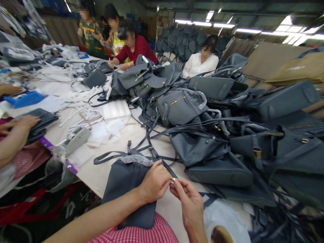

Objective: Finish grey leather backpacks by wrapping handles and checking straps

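Observation:
A dark blue-grey handbag leans at the table edge against my lap, its handle wrapped in clear plastic. My left hand lies over the bag's right side, fingers closed around the end of a narrow dark strap. Between both hands is a small gold-coloured metal fitting; its exact kind is too small to tell. My right hand pinches this fitting between thumb and fingers. Part of the strap is hidden behind my left hand.
Similar bags are heaped across the table's middle and right. White paper and a grey box-like object lie at left. A tape roll sits near my right arm. A co-worker's hands rest on a bag at left; other people work behind.

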Demonstrator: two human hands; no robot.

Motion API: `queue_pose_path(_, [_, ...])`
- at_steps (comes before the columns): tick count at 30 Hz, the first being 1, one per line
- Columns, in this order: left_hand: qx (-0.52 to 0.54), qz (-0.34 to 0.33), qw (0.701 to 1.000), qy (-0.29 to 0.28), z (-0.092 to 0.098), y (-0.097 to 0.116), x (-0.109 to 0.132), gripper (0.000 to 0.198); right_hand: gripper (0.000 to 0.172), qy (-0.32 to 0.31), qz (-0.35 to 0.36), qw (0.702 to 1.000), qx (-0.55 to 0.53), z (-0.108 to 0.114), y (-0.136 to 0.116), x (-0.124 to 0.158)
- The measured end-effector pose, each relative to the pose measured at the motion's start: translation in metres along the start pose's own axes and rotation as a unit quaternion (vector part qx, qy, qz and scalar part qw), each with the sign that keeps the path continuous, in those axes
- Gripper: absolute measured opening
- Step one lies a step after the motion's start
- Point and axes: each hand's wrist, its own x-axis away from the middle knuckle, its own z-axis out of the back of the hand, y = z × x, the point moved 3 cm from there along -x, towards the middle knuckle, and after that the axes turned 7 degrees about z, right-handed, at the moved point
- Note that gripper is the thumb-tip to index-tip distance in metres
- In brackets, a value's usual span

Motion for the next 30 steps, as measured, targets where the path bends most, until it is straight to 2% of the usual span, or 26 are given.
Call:
queue_pose_path(5, [-0.039, -0.016, 0.999, 0.005, -0.005, -0.001, 0.003, 0.023, 0.036, 0.002, 0.000, 1.000, 0.025, 0.002, 0.002, 0.004])
queue_pose_path(8, [-0.059, -0.032, 0.998, 0.017, -0.006, -0.001, 0.005, 0.025, 0.036, -0.023, 0.035, 0.992, 0.119, 0.007, -0.001, 0.001])
queue_pose_path(11, [-0.072, -0.044, 0.996, 0.016, -0.007, -0.001, 0.005, 0.027, 0.030, -0.061, 0.112, 0.959, 0.254, 0.010, -0.006, -0.003])
queue_pose_path(14, [-0.077, -0.043, 0.996, 0.020, -0.009, -0.001, 0.005, 0.024, 0.025, -0.061, 0.252, 0.884, 0.389, 0.008, -0.016, -0.004])
queue_pose_path(17, [-0.075, -0.027, 0.996, 0.028, -0.011, -0.001, 0.003, 0.021, 0.024, -0.028, 0.392, 0.772, 0.499, -0.002, -0.026, 0.002])
queue_pose_path(19, [-0.072, -0.012, 0.997, 0.023, -0.012, -0.001, 0.001, 0.020, 0.024, -0.018, 0.440, 0.713, 0.546, -0.009, -0.029, 0.007])
queue_pose_path(20, [-0.067, -0.004, 0.998, 0.016, -0.012, -0.001, 0.000, 0.019, 0.023, -0.019, 0.453, 0.697, 0.555, -0.011, -0.029, 0.009])
queue_pose_path(21, [-0.061, 0.004, 0.998, 0.009, -0.012, -0.001, 0.000, 0.018, 0.022, -0.023, 0.461, 0.692, 0.556, -0.012, -0.029, 0.010])
queue_pose_path(27, [-0.018, 0.047, 0.998, -0.034, -0.014, -0.001, -0.001, 0.018, 0.013, -0.055, 0.506, 0.700, 0.502, -0.007, -0.025, 0.011])
queue_pose_path(30, [0.004, 0.065, 0.996, -0.053, -0.013, -0.001, -0.002, 0.018, 0.014, -0.062, 0.522, 0.681, 0.511, -0.007, -0.020, 0.013])
